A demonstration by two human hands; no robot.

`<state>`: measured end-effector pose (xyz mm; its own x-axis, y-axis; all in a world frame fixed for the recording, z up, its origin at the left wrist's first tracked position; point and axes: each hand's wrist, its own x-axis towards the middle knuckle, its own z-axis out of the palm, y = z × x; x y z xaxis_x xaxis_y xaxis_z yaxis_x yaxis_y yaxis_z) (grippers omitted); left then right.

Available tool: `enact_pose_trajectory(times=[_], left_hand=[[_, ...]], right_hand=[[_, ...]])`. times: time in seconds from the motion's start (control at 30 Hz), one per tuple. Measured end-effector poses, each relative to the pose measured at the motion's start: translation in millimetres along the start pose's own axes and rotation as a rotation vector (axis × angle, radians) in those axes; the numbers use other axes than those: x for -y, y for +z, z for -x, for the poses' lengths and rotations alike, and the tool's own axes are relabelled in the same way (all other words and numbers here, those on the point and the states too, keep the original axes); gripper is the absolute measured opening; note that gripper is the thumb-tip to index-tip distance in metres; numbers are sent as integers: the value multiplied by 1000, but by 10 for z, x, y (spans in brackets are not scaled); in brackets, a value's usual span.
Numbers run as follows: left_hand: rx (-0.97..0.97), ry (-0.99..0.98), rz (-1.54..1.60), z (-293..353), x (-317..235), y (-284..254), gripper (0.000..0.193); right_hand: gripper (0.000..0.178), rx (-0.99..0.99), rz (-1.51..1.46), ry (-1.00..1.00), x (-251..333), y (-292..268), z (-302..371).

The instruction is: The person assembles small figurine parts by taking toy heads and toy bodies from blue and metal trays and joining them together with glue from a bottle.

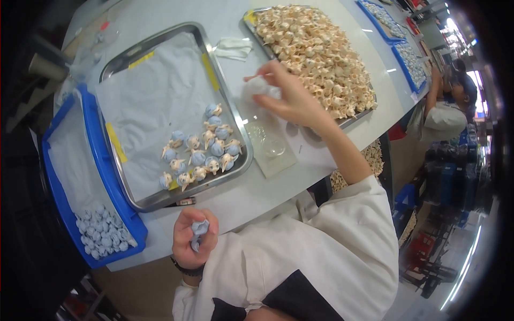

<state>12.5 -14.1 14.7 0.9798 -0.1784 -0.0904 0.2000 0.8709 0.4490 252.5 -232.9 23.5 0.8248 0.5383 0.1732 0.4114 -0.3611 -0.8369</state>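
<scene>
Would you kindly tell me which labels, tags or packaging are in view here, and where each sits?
Yellow tape strips: on the left steel tray's paper liner and rim, narrow, plain yellow.
Yellow tape: on the right tray's far-left corner.
Small label: on the table below the left tray, dark with red.

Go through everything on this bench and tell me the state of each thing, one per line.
Left hand: closed around a small blue piece.
Right hand: stretched to the beige tray, gripping a white wad.
Left metal tray: paper-lined, blue-and-beige pieces clustered at its near right end.
Right metal tray: heaped with beige pieces.
Blue bin: paper-lined, blue pieces in its near corner.
</scene>
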Motion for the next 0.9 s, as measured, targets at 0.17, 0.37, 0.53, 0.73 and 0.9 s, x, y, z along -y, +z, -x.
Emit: enact_pose_trajectory(times=[0.17, 0.37, 0.53, 0.73, 0.9], left_hand=[[-143, 10, -82, 34, 35, 13, 35], [-63, 11, -115, 56, 36, -60, 40], [-91, -100, -150, -30, 43, -22, 40], [-29, -218, -184, -158, 23, 94, 33], [10, -264, -227, -165, 67, 82, 34]], right_hand=[[41, 26, 160, 28, -16, 116, -59], [32, -239, 375, 0, 210, -333, 353], [25, -208, 1114, 209, -120, -662, 753], [26, -307, 995, 9, -232, -639, 877], [23, -462, 268, 72, 502, -337, 1106]])
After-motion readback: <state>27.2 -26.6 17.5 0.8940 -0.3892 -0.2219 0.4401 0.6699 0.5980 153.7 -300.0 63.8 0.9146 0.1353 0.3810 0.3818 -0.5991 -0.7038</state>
